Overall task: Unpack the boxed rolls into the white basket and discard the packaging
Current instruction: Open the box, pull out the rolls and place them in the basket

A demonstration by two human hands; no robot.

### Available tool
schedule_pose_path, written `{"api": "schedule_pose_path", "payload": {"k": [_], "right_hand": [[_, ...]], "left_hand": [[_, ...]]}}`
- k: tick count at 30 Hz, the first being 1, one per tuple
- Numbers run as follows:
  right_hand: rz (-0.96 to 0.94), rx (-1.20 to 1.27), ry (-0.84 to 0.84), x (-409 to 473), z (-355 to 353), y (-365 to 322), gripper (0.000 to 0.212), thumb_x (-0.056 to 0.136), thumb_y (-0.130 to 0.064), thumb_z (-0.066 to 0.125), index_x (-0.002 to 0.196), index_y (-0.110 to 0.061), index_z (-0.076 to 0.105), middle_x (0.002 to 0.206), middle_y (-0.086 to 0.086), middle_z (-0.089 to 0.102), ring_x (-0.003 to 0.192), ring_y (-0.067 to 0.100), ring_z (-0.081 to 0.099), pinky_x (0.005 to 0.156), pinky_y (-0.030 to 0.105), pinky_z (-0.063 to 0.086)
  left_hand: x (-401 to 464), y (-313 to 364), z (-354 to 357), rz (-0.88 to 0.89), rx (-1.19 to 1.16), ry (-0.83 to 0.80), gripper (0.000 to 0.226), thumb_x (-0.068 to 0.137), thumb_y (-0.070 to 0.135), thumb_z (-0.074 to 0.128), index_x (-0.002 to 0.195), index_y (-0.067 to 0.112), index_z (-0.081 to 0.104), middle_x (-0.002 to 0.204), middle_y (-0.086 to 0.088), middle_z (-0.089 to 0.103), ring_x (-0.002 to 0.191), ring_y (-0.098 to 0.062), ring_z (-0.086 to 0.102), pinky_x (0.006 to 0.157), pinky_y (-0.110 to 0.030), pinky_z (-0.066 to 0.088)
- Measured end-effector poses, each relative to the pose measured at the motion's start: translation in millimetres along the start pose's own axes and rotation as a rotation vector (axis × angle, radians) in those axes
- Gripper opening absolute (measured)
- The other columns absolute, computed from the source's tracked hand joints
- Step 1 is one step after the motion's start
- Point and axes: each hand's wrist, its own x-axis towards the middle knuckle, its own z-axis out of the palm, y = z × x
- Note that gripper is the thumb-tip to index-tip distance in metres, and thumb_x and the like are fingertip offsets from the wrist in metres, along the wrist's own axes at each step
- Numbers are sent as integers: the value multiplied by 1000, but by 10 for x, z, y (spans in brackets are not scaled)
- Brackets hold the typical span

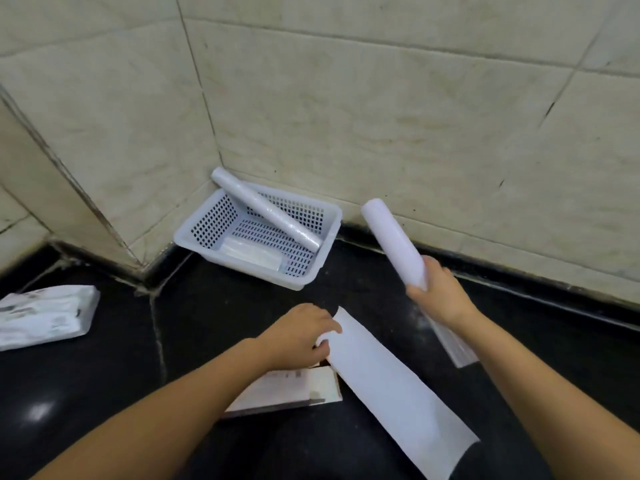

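Observation:
A white perforated basket (204, 225) sits on the dark counter in the tiled corner. One long roll (265, 209) leans across it, its top end over the back rim, and a wrapped pack (251, 254) lies on its floor. My right hand (438, 292) is shut on the lower end of a white roll (393, 239), held in the air to the right of the basket. My left hand (303, 332) pinches the top end of a long white box (388, 386) that lies slanted on the counter.
A flat printed box (287, 389) lies under my left wrist. Another box (453, 344) lies partly hidden beneath my right forearm. A white printed plastic package (45, 315) lies at the left edge. Tiled walls close the corner behind the basket.

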Motion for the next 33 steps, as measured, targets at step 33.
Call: {"api": "schedule_pose_path", "payload": {"k": [33], "right_hand": [[-405, -172, -38, 1175, 1171, -2076, 60, 93, -31, 51, 146, -16, 25, 142, 15, 39, 124, 33, 44, 94, 44, 46]], "left_hand": [[-76, -1722, -393, -510, 169, 290, 48, 94, 50, 30, 94, 17, 65, 95, -1, 64, 99, -21, 54, 111, -40, 18]]}}
